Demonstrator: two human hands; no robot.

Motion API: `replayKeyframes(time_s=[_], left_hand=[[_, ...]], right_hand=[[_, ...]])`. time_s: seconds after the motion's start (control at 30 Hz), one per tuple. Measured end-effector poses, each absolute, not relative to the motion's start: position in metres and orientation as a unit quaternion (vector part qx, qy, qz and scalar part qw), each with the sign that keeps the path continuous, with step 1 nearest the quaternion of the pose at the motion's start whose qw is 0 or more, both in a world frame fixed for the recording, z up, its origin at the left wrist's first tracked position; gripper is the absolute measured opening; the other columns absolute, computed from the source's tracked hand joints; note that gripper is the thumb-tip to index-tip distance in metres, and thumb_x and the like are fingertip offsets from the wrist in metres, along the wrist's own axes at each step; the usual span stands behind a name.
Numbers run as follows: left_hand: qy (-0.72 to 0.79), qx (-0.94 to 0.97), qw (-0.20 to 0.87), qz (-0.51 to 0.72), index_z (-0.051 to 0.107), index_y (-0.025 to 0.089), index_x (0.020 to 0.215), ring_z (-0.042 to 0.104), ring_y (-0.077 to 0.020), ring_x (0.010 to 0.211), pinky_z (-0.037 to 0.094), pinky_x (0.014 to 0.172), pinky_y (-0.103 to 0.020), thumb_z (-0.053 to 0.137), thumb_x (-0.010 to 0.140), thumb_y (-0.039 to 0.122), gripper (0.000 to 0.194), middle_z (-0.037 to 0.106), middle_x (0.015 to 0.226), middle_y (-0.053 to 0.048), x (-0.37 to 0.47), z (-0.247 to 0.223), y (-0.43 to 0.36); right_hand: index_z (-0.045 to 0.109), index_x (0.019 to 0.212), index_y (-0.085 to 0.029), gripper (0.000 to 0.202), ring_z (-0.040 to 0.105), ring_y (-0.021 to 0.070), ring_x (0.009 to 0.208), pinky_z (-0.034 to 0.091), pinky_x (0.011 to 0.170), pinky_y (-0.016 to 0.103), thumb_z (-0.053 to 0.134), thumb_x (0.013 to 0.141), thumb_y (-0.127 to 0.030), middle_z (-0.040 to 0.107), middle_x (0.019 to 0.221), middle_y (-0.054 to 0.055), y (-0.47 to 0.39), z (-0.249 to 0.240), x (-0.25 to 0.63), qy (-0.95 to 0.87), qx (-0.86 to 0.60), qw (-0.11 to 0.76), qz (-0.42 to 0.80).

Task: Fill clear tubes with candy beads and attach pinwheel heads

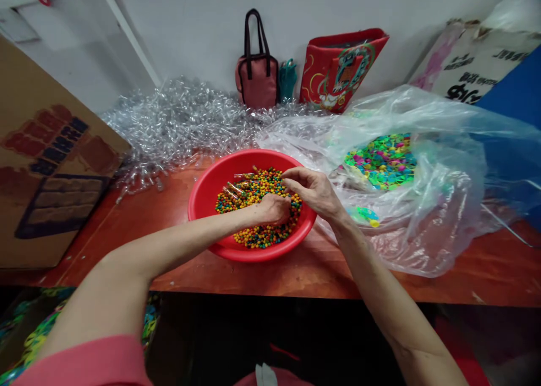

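A red plastic basin point(198, 197) stands on the table, its bottom covered with small round beads point(253, 236) in yellow, orange, green and dark blue. Several clear tubes point(234, 190) with beads in them lie on the heap at the basin's left side. Over the basin, my left hand point(275, 209) is curled closed just above the beads; whatever it grips is hidden. My right hand point(315, 191) comes in over the right rim, fingers bent and drawn together close to the left hand. Anything between its fingertips is too small to make out.
A large pile of clear plastic tubes point(181, 118) lies behind the basin. To the right, a transparent bag point(439, 228) holds colourful plastic pieces point(384, 160). A cardboard box point(54, 166) stands left. Against the wall are a pink bag point(257, 81) and a red bag point(340, 70).
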State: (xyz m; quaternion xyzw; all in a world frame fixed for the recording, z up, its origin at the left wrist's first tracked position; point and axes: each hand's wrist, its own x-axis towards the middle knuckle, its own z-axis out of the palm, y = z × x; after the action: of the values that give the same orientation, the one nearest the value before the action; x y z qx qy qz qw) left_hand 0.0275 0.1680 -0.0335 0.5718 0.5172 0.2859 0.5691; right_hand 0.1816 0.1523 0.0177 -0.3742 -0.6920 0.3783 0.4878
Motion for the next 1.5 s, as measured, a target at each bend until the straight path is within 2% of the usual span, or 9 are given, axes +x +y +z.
replayKeyframes(time_s=[0.1,0.2,0.33,0.47,0.63,0.8,1.03,1.33,1.5], left_hand=[[0.516,0.620,0.536,0.249,0.072,0.017,0.099,0.067,-0.0187,0.085,0.059,0.079,-0.033,0.077,0.095,0.026,0.011,0.072,0.097,-0.005,0.012,-0.024,0.169],[0.506,0.653,0.514,0.230,0.063,0.023,0.069,0.054,-0.0180,0.066,0.047,0.061,-0.027,0.082,0.078,0.012,0.024,0.060,0.065,0.000,-0.011,-0.013,0.162],[0.489,0.657,0.539,0.196,0.065,0.023,0.070,0.048,-0.0148,0.058,0.037,0.051,-0.025,0.081,0.081,0.031,0.022,0.062,0.065,0.001,-0.040,0.001,0.150],[0.500,0.586,0.603,0.206,0.074,0.020,0.086,0.059,-0.0142,0.066,0.044,0.055,-0.023,0.085,0.079,0.034,0.019,0.070,0.079,-0.002,-0.061,0.011,0.146],[0.517,0.500,0.645,0.260,0.079,0.018,0.093,0.067,-0.0164,0.075,0.056,0.066,-0.029,0.088,0.070,0.013,0.026,0.074,0.084,-0.004,-0.066,0.011,0.151],[0.516,0.493,0.636,0.294,0.074,0.016,0.080,0.064,-0.0139,0.066,0.056,0.062,-0.027,0.081,0.065,-0.002,0.024,0.070,0.073,-0.001,-0.059,0.007,0.153],[0.523,0.483,0.629,0.313,0.068,0.014,0.078,0.066,-0.0124,0.061,0.058,0.063,-0.026,0.071,0.069,-0.007,0.023,0.070,0.071,0.000,-0.057,0.017,0.147],[0.560,0.506,0.591,0.286,0.075,0.014,0.088,0.055,-0.0103,0.062,0.049,0.058,-0.020,0.078,0.085,0.011,0.005,0.063,0.070,0.001,-0.068,0.025,0.141],[0.589,0.524,0.558,0.258,0.076,0.022,0.125,0.063,-0.0153,0.080,0.053,0.061,-0.024,0.077,0.094,0.031,0.033,0.074,0.109,-0.006,-0.093,0.041,0.133]], right_hand=[[0.077,0.111,-0.020,0.025,0.072,0.0223,0.095,0.058,0.090,0.036,0.061,0.097,-0.033,0.079,0.106,0.006,0.176,0.022,0.181,-0.779,-0.358,0.406,0.317],[0.078,0.111,-0.020,0.020,0.071,0.0256,0.105,0.054,0.097,0.038,0.066,0.095,-0.021,0.077,0.111,0.009,0.208,0.025,0.169,-0.892,-0.342,0.233,0.183],[0.079,0.106,-0.018,0.030,0.069,0.0325,0.110,0.053,0.089,0.039,0.086,0.077,-0.015,0.072,0.125,0.017,0.229,0.019,0.142,-0.935,-0.351,0.014,0.055],[0.079,0.087,-0.022,0.029,0.067,0.0220,0.081,0.048,0.071,0.032,0.084,0.067,-0.001,0.077,0.094,0.006,0.224,0.009,0.132,-0.930,-0.345,-0.048,0.118],[0.078,0.076,-0.026,0.027,0.060,0.0163,0.063,0.043,0.061,0.029,0.071,0.071,0.000,0.072,0.069,-0.003,0.223,0.021,0.146,-0.919,-0.333,-0.014,0.211],[0.083,0.092,-0.025,0.020,0.067,0.0187,0.073,0.048,0.067,0.030,0.071,0.080,-0.014,0.079,0.084,0.000,0.213,0.054,0.146,-0.906,-0.317,0.104,0.263],[0.079,0.121,-0.024,0.033,0.074,0.0218,0.095,0.054,0.083,0.031,0.072,0.089,-0.023,0.081,0.114,0.006,0.186,0.068,0.133,-0.910,-0.302,0.142,0.245],[0.077,0.112,-0.019,0.025,0.069,0.0195,0.088,0.052,0.079,0.032,0.071,0.088,-0.022,0.078,0.105,0.006,0.204,0.044,0.121,-0.877,-0.311,0.259,0.259],[0.073,0.124,-0.020,0.033,0.066,0.0190,0.084,0.050,0.077,0.031,0.070,0.091,-0.022,0.077,0.104,0.006,0.214,0.035,0.114,-0.886,-0.297,0.291,0.206]])
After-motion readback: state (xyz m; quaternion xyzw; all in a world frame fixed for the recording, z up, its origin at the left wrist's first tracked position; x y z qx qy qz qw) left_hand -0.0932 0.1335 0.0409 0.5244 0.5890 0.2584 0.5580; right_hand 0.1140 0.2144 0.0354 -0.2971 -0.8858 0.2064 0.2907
